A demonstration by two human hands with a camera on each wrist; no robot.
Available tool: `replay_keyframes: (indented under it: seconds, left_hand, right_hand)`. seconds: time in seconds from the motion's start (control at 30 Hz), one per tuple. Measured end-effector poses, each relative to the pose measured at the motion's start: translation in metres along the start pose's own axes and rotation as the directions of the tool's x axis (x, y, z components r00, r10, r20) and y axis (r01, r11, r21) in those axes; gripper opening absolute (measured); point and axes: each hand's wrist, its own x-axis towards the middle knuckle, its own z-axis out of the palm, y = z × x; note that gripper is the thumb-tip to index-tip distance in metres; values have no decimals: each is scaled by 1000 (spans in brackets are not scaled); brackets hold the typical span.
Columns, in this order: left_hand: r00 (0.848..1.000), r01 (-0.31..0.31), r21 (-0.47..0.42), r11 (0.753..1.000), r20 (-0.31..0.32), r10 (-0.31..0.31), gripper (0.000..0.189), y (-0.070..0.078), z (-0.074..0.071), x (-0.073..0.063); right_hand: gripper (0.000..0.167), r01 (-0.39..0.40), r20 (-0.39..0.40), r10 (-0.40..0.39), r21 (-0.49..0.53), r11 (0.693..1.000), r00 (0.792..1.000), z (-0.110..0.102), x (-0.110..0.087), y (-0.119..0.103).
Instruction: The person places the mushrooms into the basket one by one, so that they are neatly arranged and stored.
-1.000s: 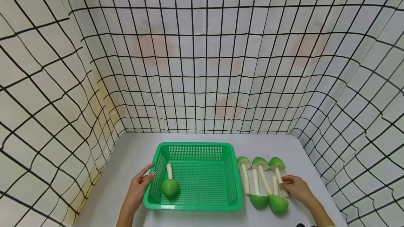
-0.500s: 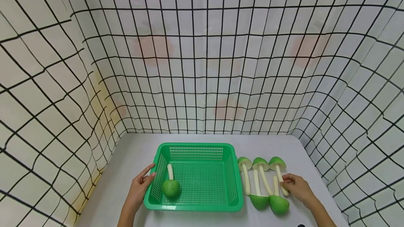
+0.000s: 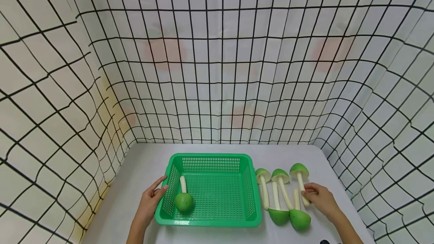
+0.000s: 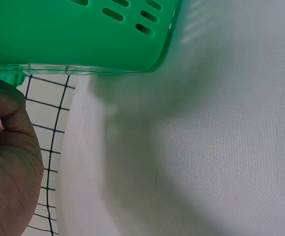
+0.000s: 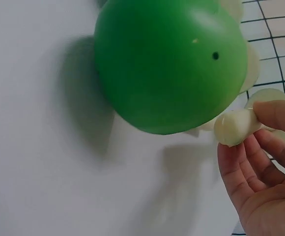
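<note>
At its left rim, my left hand (image 3: 147,202) holds the green plastic basket (image 3: 207,223), thumb and index finger at the edge. The left wrist view shows the basket's slotted wall (image 4: 83,39) above curled fingers of the left hand (image 4: 10,162). One green-capped mushroom (image 3: 184,202) lies inside the basket at its left. To the right of the basket, my right hand (image 3: 321,198) pinches the white stem of a mushroom (image 3: 300,170) between thumb and fingers. Close up, the right hand (image 5: 265,172) has the stem end (image 5: 236,127) in its fingertips; a large green cap (image 5: 167,64) is nearby.
Several more green-capped mushrooms (image 3: 278,217) lie in two rows, caps facing opposite ways, between the basket and my right hand. A white tabletop (image 3: 142,157) is enclosed by white walls with black netting (image 3: 217,86).
The pinched mushroom has risen slightly and shifted away from me, and my right hand has moved with it. My left hand and the basket have stayed about where they were.
</note>
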Motion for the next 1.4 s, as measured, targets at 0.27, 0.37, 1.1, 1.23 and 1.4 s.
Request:
replay_keyframes:
  seconds: [0.27,0.37,1.1,1.23,1.4]
  left_hand:
    - [1000,1,-1,1000,-1,-1,55,-1,0,0]
    - [1000,-1,-3,1000,-3,1,54,0,0,-1]
    - [1000,26,-1,1000,5,-26,55,0,1,-2]
    - [1000,25,3,1000,4,-25,55,-1,0,-2]
    - [1000,17,11,1000,0,-17,56,1,0,-2]
  right_hand:
    - [57,6,-3,-6,64,998,1000,-2,1,-8]
    - [57,9,-6,-8,86,996,1000,-2,0,-12]
    - [56,71,-29,-66,223,972,997,6,-5,-54]
    - [57,100,-31,-95,260,960,995,9,-4,-61]
    - [53,142,-55,-132,274,951,990,12,-2,-72]
